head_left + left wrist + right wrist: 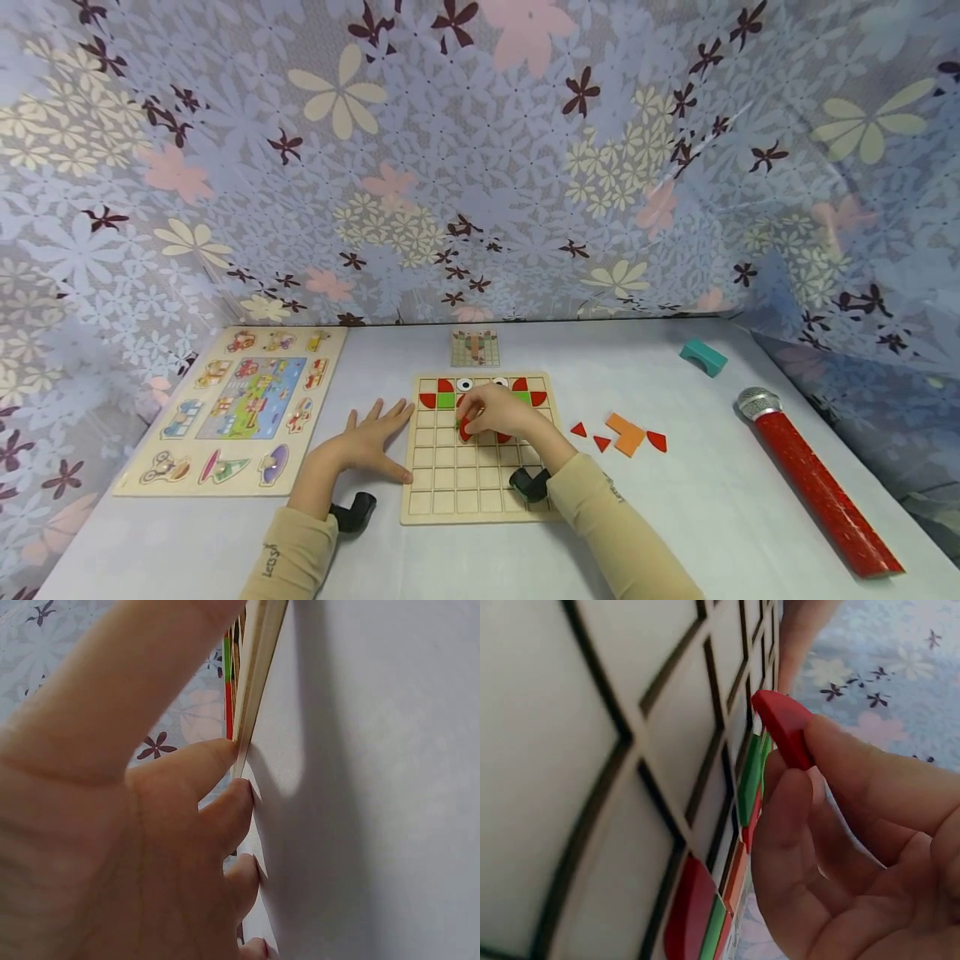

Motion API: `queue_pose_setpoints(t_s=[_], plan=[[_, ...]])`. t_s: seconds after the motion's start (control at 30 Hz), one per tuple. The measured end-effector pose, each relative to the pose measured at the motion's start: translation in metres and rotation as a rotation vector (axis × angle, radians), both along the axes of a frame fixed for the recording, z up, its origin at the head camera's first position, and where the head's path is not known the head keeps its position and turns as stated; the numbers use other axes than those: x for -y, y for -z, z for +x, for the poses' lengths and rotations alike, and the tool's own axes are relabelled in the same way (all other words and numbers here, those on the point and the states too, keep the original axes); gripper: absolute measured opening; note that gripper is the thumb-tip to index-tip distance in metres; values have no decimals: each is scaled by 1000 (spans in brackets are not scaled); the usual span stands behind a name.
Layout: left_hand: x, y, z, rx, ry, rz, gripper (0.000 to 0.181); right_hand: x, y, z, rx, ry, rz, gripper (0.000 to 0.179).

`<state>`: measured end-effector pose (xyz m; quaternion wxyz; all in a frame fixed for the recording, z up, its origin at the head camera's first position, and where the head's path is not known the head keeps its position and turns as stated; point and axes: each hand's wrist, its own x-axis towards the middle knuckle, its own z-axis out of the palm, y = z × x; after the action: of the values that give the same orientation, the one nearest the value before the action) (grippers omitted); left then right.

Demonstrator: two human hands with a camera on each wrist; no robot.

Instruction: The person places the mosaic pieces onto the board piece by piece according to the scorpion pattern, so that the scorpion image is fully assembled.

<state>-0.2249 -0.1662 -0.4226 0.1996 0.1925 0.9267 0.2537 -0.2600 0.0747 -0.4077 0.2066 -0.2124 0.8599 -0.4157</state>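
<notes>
In the head view, a red piece (465, 429) is pinched between the fingertips of the right hand (498, 408), over the middle of a wooden grid board (444, 481). The left hand (371, 442) is spread wide at the board's 9 o'clock edge. Some of the grid is hidden by the right hand and forearm, and its cells towards 5 o'clock are covered by a black wrist camera (530, 483). Red and green shapes are set along the board's 12 o'clock side, with two eye pieces. Beyond that side a small pattern card (476, 348) is placed. At 9 o'clock a picture puzzle (247, 486) is laid on the worktop (750, 533). At 3 o'clock, near the board, red triangles (578, 429), an orange piece (625, 433) and a red quarter-round (657, 441) are scattered; a toy microphone (821, 492) is laid farther out, and a teal block (703, 358) towards 2 o'clock. All is backed by a flowered cloth (480, 167).

In the left wrist view, the board's edge is touched by the forefinger; the thumb is stretched across towards 12 o'clock.

In the right wrist view, the red piece is held tilted by thumb and finger; whether the board is touched cannot be told.
</notes>
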Motion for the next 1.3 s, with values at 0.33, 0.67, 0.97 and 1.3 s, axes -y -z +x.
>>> queue_pose_setpoints(t_s=[0.33, 0.67, 0.97, 1.3], plan=[[0, -2, 0, -3, -4, -11, 108, 12, -1, 2, -61, 43, 104, 13], [1, 3, -2, -2, -9, -16, 108, 15, 0, 1, -196, 34, 232, 15], [1, 3, -2, 1, -8, -9, 108, 13, 0, 1, -113, 130, 239, 19], [2, 4, 0, -7, -4, -16, 108, -11, -2, 0, -109, 184, 131, 20]])
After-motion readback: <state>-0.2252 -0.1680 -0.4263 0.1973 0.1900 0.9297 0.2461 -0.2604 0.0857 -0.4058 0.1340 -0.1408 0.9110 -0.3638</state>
